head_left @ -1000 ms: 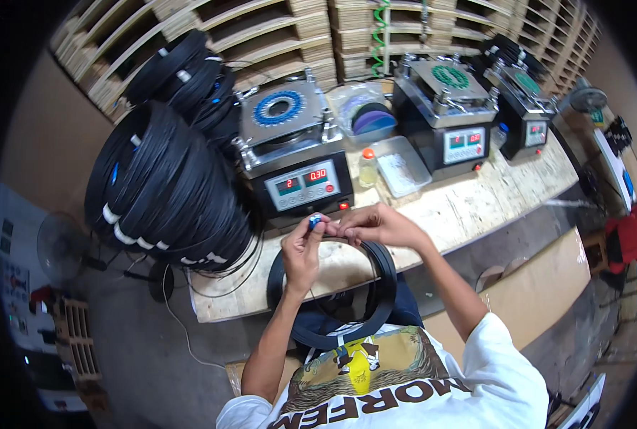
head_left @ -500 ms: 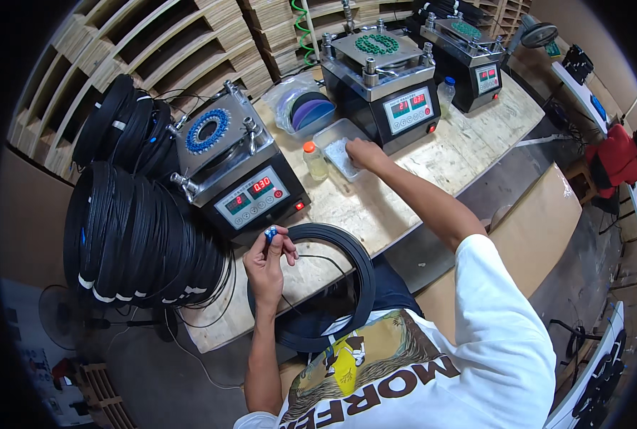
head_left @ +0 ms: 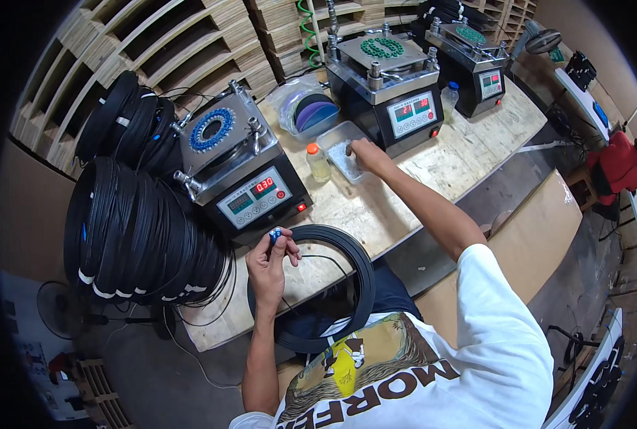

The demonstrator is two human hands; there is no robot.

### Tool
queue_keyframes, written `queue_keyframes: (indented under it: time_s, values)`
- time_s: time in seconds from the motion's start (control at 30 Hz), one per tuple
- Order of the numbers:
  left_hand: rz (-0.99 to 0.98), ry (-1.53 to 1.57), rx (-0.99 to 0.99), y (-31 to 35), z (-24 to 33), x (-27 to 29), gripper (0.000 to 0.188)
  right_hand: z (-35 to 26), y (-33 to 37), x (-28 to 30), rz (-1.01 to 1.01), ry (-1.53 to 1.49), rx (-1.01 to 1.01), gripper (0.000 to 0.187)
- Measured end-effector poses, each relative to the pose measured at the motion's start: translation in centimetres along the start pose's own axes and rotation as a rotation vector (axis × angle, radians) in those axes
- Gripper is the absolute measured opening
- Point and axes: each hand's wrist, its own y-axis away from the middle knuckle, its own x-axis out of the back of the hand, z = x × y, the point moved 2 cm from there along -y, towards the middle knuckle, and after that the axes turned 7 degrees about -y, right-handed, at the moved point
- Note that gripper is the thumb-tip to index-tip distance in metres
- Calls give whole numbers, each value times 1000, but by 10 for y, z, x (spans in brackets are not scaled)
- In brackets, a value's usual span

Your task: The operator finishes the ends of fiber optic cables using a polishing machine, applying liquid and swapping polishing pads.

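Observation:
My left hand (head_left: 266,270) is raised in front of the near machine, thumb and fingertips pinched on a small blue connector (head_left: 275,235) with a pale end. Near that hand, a coil of black cable (head_left: 364,279) rests over the bench edge against my body, with one thin strand crossing its middle. My right hand (head_left: 370,156) reaches into a clear plastic tray (head_left: 353,180) of small whitish pieces (head_left: 342,159). Its fingers are bent down and together among them; whatever they pinch is hidden.
A black polishing machine (head_left: 241,191) with a ring of blue connectors stands at left. Two more machines (head_left: 393,93) carry green ones. An orange-capped bottle (head_left: 318,170) and bagged coloured discs (head_left: 314,114) flank the tray. Thick black cable coils (head_left: 143,236) are stacked left of the bench (head_left: 411,204).
My right hand stays at the tray, its fingers shifted slightly among the pieces. The left hand still pinches the blue connector, turned a little. The whole view has moved slightly.

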Motion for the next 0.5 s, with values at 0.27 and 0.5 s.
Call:
queue_keyframes:
  time_s: [0.27, 0.5]
  values:
    - [12, 11, 8, 4, -2, 8, 21, -45, -11, 32, 1, -477, -173, 22]
    - [6, -20, -1, 6, 5, 8, 24, -206, 25, 75, -96, -1169, -192, 31]
